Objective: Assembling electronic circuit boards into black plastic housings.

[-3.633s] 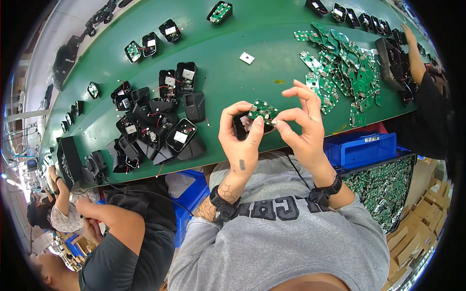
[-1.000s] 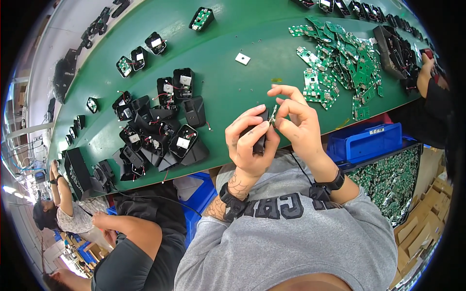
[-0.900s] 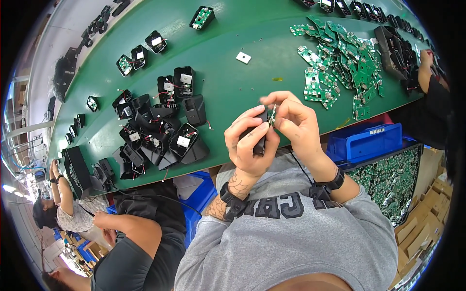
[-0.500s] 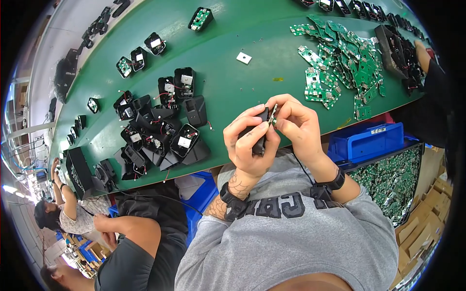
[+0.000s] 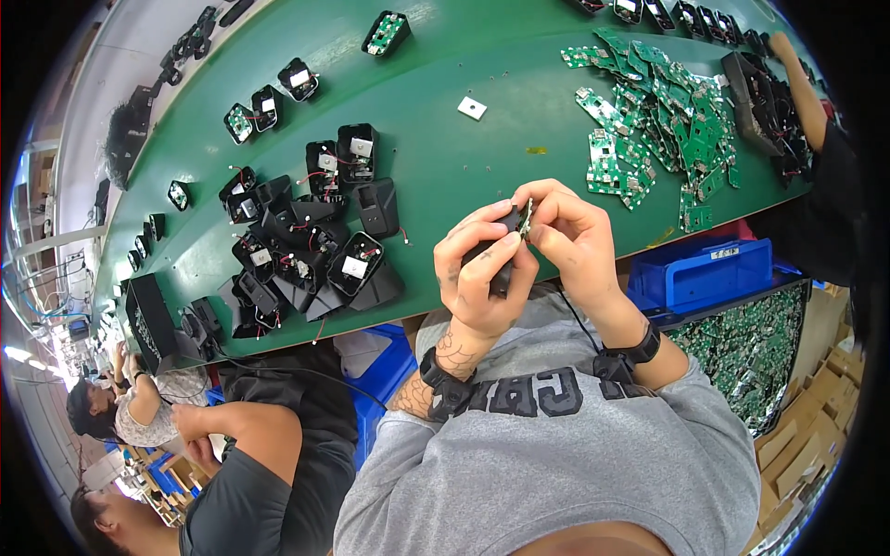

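Over the near edge of the green table, my left hand (image 5: 484,259) is wrapped round a black plastic housing (image 5: 502,278). A small green circuit board (image 5: 526,222) stands on edge at the housing's opening. The fingertips of my right hand (image 5: 573,236) pinch that board from the right side. My left thumb and fingertips also press close to it. Most of the housing's inside is hidden by my fingers. To the left lies a cluster of black housings (image 5: 378,208) with white blocks and thin red wires in several of them.
A heap of green circuit boards (image 5: 691,130) lies right on the table (image 5: 445,148). A small white block (image 5: 472,108) sits beyond my hands. Below the table edge at right are a blue bin (image 5: 705,278) and a tray of boards (image 5: 751,352). Co-workers sit left; another person's arm (image 5: 805,93) reaches in at right.
My hands keep their grip on the housing and board, with only a slight shift. The arm at far right has reached farther across the table, and the co-worker at far left has lowered their arms.
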`<state>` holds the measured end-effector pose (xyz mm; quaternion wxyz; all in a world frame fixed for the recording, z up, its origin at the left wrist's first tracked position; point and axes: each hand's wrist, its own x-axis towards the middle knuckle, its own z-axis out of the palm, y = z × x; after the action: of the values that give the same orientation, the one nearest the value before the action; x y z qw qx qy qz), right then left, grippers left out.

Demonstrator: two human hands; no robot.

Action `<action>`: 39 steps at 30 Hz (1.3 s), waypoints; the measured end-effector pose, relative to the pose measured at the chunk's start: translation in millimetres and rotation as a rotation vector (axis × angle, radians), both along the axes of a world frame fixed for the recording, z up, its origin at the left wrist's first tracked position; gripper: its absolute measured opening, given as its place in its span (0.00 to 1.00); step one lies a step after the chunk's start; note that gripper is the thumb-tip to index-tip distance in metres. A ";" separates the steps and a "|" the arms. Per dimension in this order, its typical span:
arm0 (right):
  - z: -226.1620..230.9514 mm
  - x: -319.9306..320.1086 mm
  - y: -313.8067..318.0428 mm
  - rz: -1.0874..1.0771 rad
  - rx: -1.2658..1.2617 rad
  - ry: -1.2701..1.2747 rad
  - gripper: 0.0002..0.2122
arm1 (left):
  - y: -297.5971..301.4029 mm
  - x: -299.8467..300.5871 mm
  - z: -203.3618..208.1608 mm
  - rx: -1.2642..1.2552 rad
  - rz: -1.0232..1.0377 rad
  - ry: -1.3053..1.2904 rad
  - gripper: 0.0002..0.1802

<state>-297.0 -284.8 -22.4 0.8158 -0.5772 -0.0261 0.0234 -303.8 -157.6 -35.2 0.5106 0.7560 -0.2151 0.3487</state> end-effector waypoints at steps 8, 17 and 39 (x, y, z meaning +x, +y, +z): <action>-2.6 13.0 -10.9 0.125 -0.072 0.012 0.04 | 0.5 8.7 -7.3 0.032 -0.036 -0.035 0.20; -10.0 12.8 -19.9 0.172 -0.200 0.114 0.04 | 15.6 3.7 -4.0 -0.117 -0.057 0.114 0.15; -0.2 16.7 -48.4 0.350 -0.747 -0.552 0.31 | 36.0 0.2 6.4 -0.972 -0.506 1.158 0.25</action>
<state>-280.3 -333.3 -22.6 0.4996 -0.8018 -0.3277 0.0139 -303.6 -121.7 -28.8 0.8774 0.4380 0.0953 -0.1711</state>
